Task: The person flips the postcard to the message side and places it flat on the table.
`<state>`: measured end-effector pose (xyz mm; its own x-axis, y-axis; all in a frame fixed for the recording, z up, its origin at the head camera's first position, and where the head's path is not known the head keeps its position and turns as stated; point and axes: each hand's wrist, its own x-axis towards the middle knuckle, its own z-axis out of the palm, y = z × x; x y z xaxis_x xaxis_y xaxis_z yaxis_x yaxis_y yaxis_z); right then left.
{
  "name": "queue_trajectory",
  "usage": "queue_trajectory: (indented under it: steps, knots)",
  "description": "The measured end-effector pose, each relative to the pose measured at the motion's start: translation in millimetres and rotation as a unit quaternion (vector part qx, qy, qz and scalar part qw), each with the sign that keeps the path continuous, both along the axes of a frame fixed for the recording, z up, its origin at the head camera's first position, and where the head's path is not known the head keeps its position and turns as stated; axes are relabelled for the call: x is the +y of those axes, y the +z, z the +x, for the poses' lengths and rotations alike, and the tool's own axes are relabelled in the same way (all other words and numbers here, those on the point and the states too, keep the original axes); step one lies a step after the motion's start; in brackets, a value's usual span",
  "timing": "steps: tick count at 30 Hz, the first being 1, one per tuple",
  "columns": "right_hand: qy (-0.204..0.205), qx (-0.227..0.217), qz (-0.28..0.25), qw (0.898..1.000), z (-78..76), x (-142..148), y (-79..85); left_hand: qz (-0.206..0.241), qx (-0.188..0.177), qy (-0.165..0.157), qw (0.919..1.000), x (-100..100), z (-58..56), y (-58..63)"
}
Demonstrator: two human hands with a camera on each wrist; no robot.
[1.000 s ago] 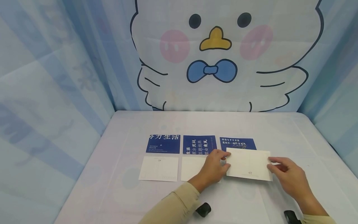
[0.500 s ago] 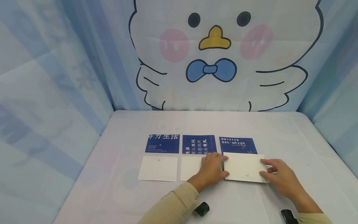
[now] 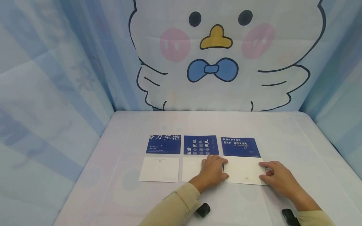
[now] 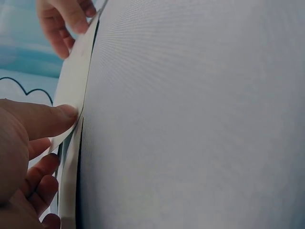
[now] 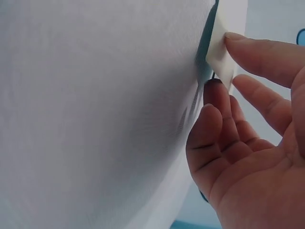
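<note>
A cream postcard (image 3: pixel 241 171) lies at or just above the table, directly below the right-hand blue card (image 3: pixel 240 147). My left hand (image 3: pixel 212 172) pinches its left edge with thumb and forefinger, the palm over part of the middle cream postcard (image 3: pixel 192 169). At its right edge, my right hand (image 3: pixel 280 179) holds it by thumb and forefinger. In the right wrist view, the corner of the postcard (image 5: pixel 220 50) stands slightly off the cloth, with a shadow beneath. The left wrist view shows the left thumb (image 4: pixel 66 112) on the postcard's near edge.
Two more blue cards with white writing, the left one (image 3: pixel 163 145) and the middle one (image 3: pixel 200 145), lie along the back row. Another cream postcard (image 3: pixel 159 169) lies at front left. A pale cloth covers the table (image 3: pixel 113 194); a printed curtain (image 3: pixel 215 91) hangs behind.
The cream postcard has come down and slightly left, uncovering the lower part of the right-hand blue card. Both hands moved with it, keeping their hold at its side edges.
</note>
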<state>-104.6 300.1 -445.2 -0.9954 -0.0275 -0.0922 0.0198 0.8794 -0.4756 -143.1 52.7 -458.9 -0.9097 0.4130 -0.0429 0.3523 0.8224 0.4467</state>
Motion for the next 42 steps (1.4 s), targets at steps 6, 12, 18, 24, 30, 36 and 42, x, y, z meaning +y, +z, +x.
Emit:
queue_trajectory:
  steps: [6,12,18,24,30,36,42]
  knots:
    - [0.005,-0.010,0.004,1.000,-2.2,-0.5,-1.2,-0.015,-0.005,-0.005,0.9999,0.5,-1.2,0.9]
    - [0.008,-0.015,0.004,1.000,-3.5,0.0,-0.9,-0.032,0.001,-0.019,0.9993,0.2,-1.5,3.1]
    - [0.015,-0.019,0.014,1.000,-4.4,1.5,-0.9,-0.043,-0.003,-0.025,0.9988,-0.1,-1.1,3.8]
    - [0.022,-0.026,0.015,0.999,-5.2,2.2,1.0,-0.053,-0.006,-0.028,0.9982,-0.1,-0.3,6.6]
    - [0.021,-0.030,0.011,0.999,-5.9,0.9,1.2,-0.056,-0.007,-0.024,0.9982,-0.1,0.7,7.2]
    - [0.016,-0.032,0.012,0.999,-4.7,0.6,0.8,-0.054,-0.006,-0.023,0.9983,0.1,1.9,6.3]
    - [0.021,-0.027,0.019,0.999,-2.4,0.6,-1.3,-0.053,0.003,-0.034,0.9980,-1.3,2.1,4.7]
